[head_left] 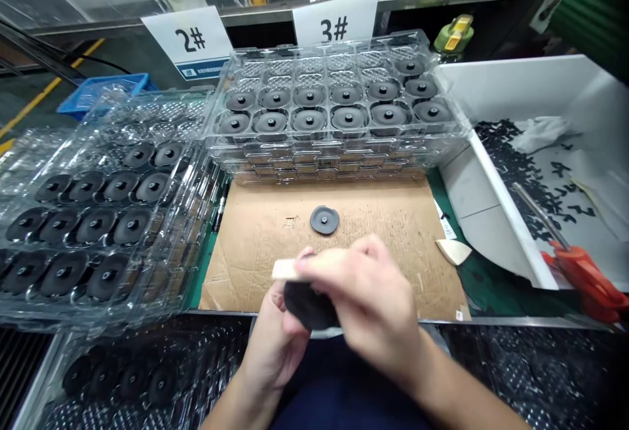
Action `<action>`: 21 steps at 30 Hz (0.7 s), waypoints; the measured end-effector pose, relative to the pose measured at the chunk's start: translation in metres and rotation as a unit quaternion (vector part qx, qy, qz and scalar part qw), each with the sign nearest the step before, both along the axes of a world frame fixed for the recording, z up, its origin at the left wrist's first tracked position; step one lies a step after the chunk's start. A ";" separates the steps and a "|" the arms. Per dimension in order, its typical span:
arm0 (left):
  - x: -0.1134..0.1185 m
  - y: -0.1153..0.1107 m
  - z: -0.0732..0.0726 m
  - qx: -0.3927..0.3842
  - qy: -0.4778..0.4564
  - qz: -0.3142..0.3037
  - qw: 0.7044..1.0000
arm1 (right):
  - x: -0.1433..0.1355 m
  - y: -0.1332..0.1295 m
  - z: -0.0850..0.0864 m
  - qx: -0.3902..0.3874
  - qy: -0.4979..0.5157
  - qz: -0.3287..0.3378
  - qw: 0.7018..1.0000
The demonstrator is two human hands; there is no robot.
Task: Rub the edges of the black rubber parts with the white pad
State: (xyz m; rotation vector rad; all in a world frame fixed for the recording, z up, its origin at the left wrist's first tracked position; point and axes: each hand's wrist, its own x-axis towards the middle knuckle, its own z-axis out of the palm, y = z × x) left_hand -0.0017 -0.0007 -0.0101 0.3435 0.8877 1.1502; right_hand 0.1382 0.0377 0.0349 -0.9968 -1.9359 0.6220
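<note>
A black round part [310, 307] is gripped in my left hand [278, 338], tilted above the front edge of the cardboard. My right hand [368, 292] pinches a small cream-coloured pad [285, 270] against the upper edge of that part; the hand is slightly blurred. Just beyond my hands, another black round part [324, 219] lies flat on the cardboard [260, 220]. My fingers hide some of the held part's face.
Stacked clear trays [329, 148] with black discs stand behind the cardboard, and more trays [103, 220] fill the left. At right are a white bin [511, 220] of small black pieces, orange-handled scissors [584, 279] and a cream wedge [453, 251].
</note>
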 end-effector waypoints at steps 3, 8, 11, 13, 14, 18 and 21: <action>-0.005 0.001 0.001 0.022 -0.022 0.034 0.999 | 0.014 0.001 -0.027 -0.116 0.014 -0.106 0.987; -0.014 0.001 0.002 0.002 -0.071 0.043 0.997 | 0.039 -0.021 -0.101 -0.202 -0.034 -0.168 0.964; -0.013 0.001 0.002 -0.009 -0.083 0.038 0.996 | 0.043 -0.028 -0.115 -0.222 -0.056 -0.117 0.966; -0.009 0.001 0.002 -0.013 -0.078 0.033 0.996 | 0.042 -0.025 -0.098 -0.228 -0.058 -0.121 0.964; -0.007 0.001 0.002 -0.014 -0.073 0.030 0.997 | 0.039 -0.023 -0.083 -0.225 -0.051 -0.130 0.964; 0.002 -0.002 0.004 -0.006 -0.058 0.027 0.998 | 0.018 -0.019 -0.012 -0.129 0.019 -0.069 0.989; 0.004 -0.004 0.004 -0.027 -0.032 0.019 0.999 | 0.001 -0.019 0.015 -0.126 -0.017 0.080 0.989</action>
